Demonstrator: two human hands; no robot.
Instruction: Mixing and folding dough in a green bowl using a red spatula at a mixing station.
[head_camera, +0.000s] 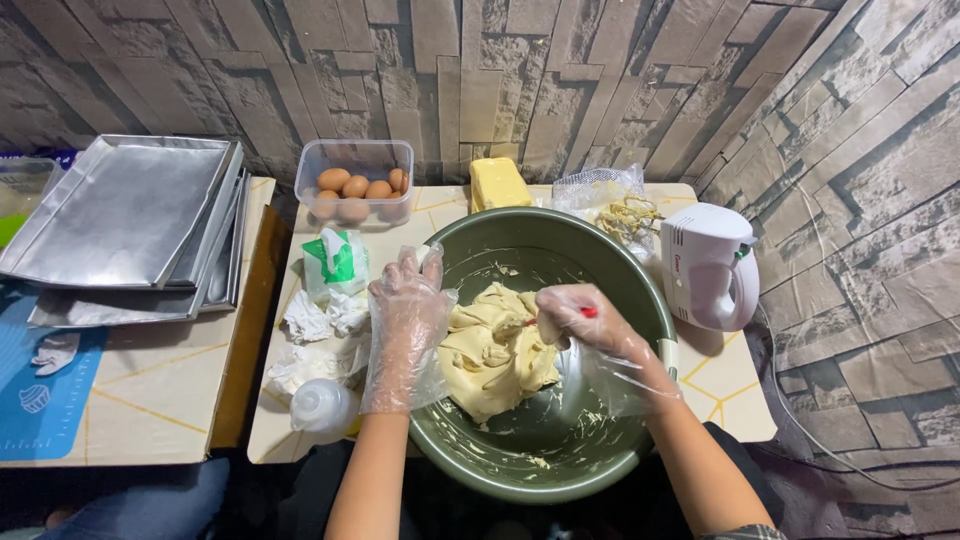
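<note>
Head view: a green bowl (640, 290) sat on the bench (720, 385), holding pale yellow dough (492, 358). The gloved left hand (407, 310) rested unclenched at the dough's edge; the gloved right hand (575, 318) gripped a red-handled tool (586, 312) over it. A white hand mixer (708, 262) lay beside the bowl.

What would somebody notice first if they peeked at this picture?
Probably the big green bowl in the middle, with a lump of pale yellow dough inside. Two hands in clear plastic gloves work it: the left hand rests on the dough, the right hand holds a red-handled tool. Behind sit a tub of brown eggs and a white hand mixer.
</note>
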